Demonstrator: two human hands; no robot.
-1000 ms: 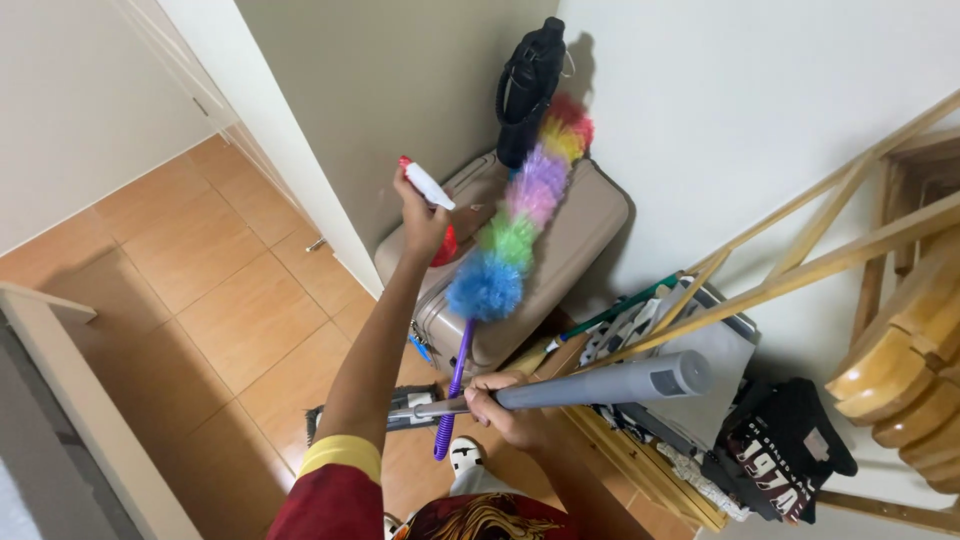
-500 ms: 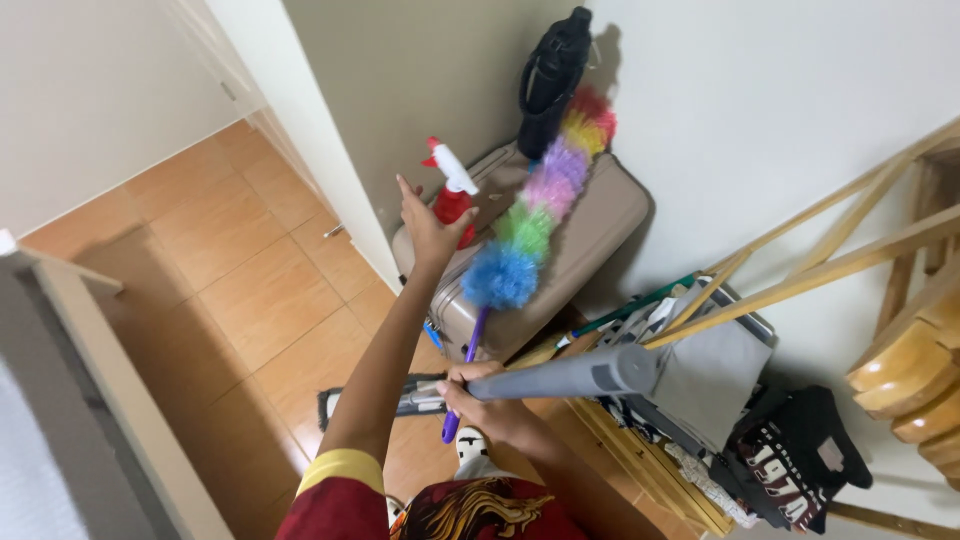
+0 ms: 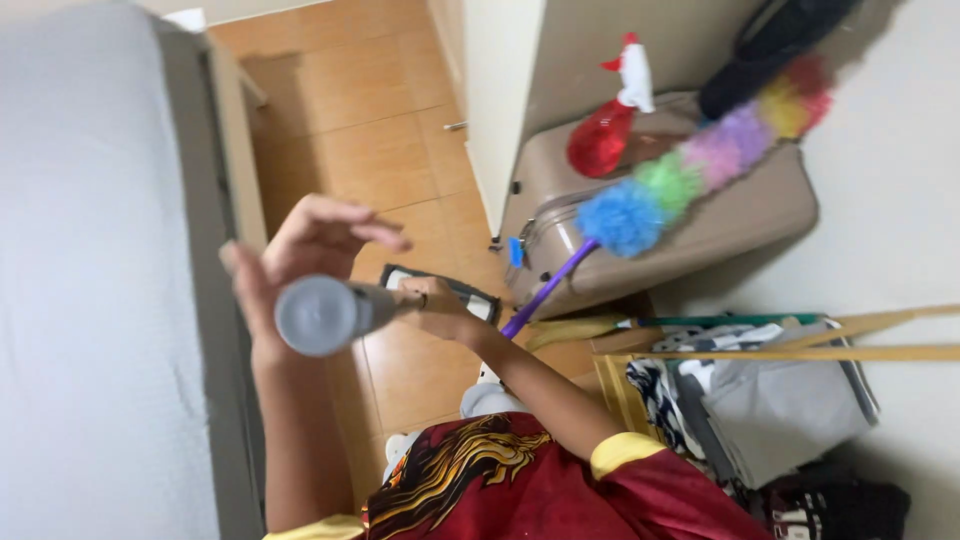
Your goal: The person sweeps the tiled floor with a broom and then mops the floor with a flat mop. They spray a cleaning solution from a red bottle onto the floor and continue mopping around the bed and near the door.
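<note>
My right hand [image 3: 435, 300] is closed around a grey cylindrical tube [image 3: 320, 315] whose round end points up at the camera. My left hand [image 3: 305, 250] is behind that end with its fingers spread, holding nothing. A red spray bottle [image 3: 600, 140] with a white head sits on a beige suitcase [image 3: 700, 225], apart from both hands. A rainbow feather duster [image 3: 690, 165] leans across the suitcase. Its purple handle [image 3: 545, 290] runs down close to my right hand.
A grey bed or mattress surface [image 3: 90, 300] with a wooden edge fills the left. A white wall corner [image 3: 500, 100] stands by the tiled floor [image 3: 350, 130]. Wooden poles [image 3: 800, 350] cross over a grey bin of cloth [image 3: 790, 410]. A black bag [image 3: 780, 40] hangs above the suitcase.
My left hand has let go of the red spray bottle, which now rests on the suitcase, and has come back open beside the tube. The view swung left toward the bed.
</note>
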